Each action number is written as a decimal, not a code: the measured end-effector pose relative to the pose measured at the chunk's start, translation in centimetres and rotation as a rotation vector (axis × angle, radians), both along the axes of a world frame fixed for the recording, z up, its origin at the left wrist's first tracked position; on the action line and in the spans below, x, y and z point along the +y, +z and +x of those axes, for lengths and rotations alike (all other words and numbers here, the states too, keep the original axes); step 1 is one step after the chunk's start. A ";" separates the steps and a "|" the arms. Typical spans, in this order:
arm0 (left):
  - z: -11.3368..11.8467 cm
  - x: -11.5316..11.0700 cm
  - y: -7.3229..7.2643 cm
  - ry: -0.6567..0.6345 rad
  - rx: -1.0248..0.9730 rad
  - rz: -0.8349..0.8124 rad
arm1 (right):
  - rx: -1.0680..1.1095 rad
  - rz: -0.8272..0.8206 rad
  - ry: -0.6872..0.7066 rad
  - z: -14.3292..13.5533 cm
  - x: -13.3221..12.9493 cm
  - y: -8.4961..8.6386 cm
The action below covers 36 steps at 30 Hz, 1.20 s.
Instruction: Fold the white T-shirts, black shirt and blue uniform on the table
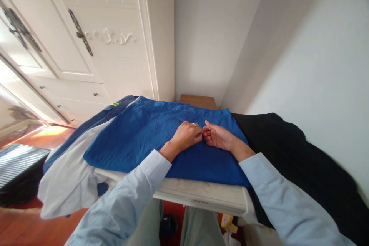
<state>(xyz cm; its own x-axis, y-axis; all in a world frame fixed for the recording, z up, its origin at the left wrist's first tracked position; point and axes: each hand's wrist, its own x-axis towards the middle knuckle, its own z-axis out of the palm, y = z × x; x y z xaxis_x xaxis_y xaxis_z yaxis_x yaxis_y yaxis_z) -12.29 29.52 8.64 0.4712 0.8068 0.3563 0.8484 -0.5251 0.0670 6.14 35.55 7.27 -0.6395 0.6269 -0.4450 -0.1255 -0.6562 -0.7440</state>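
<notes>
A blue cloth (121, 140), apparently a garment, lies spread over a white tabletop with creases across it. Above its middle, the fingertips of my two hands nearly meet. My left hand (186, 135), with a ring on one finger, has its fingers bent and pressed together; whatever is in them is hidden or too small to name. Turned partly palm up, my right hand (219, 137) has loosely curled fingers and its thumb apart from them. No object shows in the right palm.
White cloth (67, 173) and a dark blue garment (108, 113) hang over the table's left side. Black fabric (291, 150) covers the right side. A white wardrobe (121, 19) stands behind left, walls behind right. A yellow item (228, 221) is below the white table (201, 190).
</notes>
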 end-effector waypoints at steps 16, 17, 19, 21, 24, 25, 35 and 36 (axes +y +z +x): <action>-0.4 0.1 -0.7 -0.059 -0.104 0.004 | -0.061 0.044 -0.049 -0.5 -0.9 1.0; -0.3 0.1 -0.6 -0.056 -0.093 -0.001 | -0.068 0.051 -0.051 -0.6 -1.0 1.0; -0.3 0.0 -0.5 -0.048 -0.064 -0.008 | -0.075 0.066 -0.048 -0.6 -1.1 1.0; -0.3 0.0 -0.4 -0.039 -0.031 -0.009 | -0.078 0.088 -0.039 -0.6 -1.1 0.8; -0.1 0.0 -0.4 -0.033 0.016 -0.015 | -0.060 0.115 -0.030 -0.5 -0.9 0.4; -0.1 -0.1 -0.3 -0.031 0.031 -0.019 | -0.054 0.118 -0.030 -0.5 -0.9 0.4; 0.1 0.0 -0.6 -0.048 0.083 0.013 | -0.065 0.118 -0.050 -0.6 -1.2 0.5; 0.1 0.0 -0.7 -0.049 0.083 0.017 | -0.064 0.116 -0.048 -0.6 -1.1 0.5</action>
